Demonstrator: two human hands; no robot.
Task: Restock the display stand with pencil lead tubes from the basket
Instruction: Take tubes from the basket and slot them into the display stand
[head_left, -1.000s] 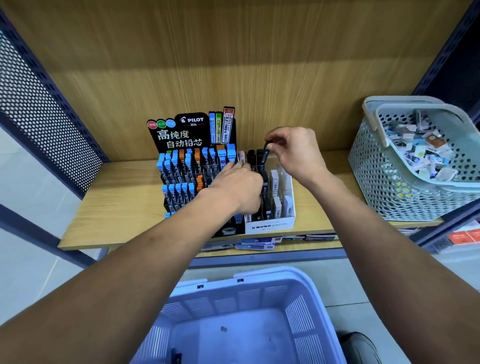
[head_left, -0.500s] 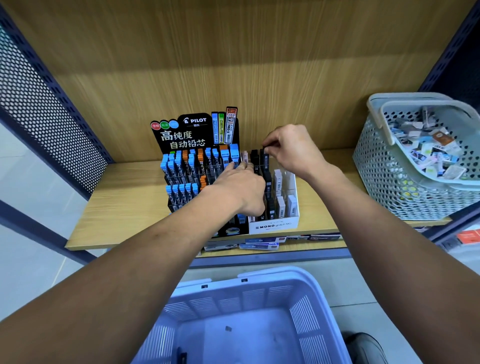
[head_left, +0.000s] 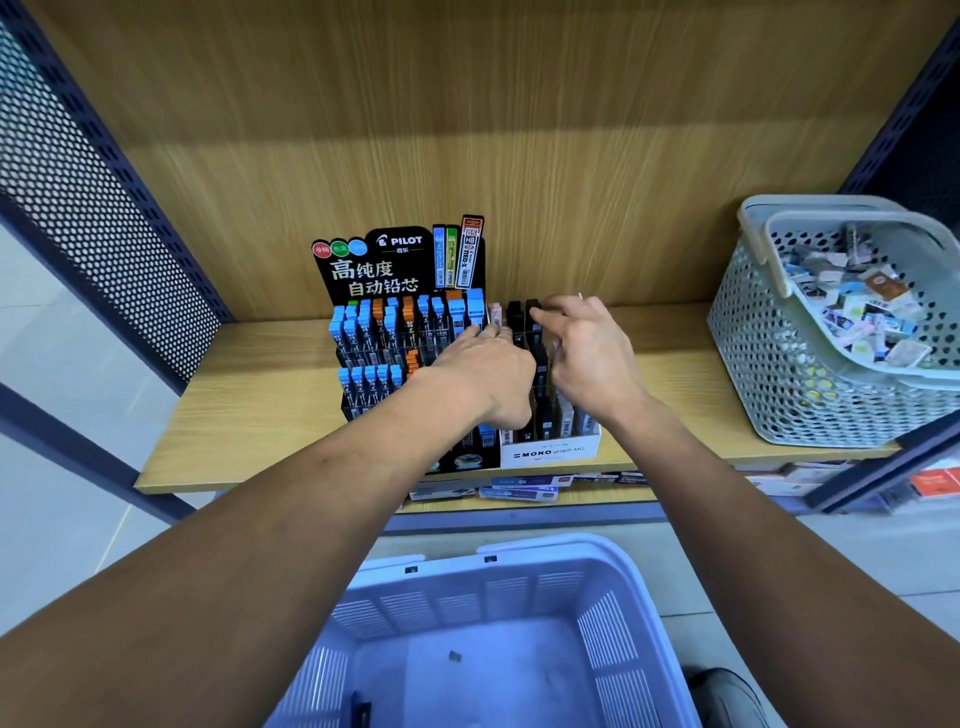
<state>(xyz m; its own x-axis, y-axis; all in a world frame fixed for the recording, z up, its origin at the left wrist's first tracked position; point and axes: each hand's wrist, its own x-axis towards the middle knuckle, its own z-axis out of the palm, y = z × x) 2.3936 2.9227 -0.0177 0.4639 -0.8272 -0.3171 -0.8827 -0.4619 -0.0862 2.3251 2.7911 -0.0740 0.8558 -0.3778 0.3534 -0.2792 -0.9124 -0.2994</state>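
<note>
- Nearest, below the display stand (head_left: 415, 364), the blue basket (head_left: 483, 639) looks almost emptied.
- On the stand, the left hand (head_left: 483, 374) rests flat, fingers straight.
- At its back row, the right hand (head_left: 587, 348) has let go of the black lead tube (head_left: 532, 312); fingers now loose, tube seated.

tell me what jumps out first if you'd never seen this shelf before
Two bare arms reach in to the middle of the wooden shelf, the left hand and right hand side by side over the black Pilot display stand packed with blue and orange capped lead tubes. At the far right sits a grey perforated basket heaped with small packets, and a pale blue basket fills the bottom foreground.
</note>
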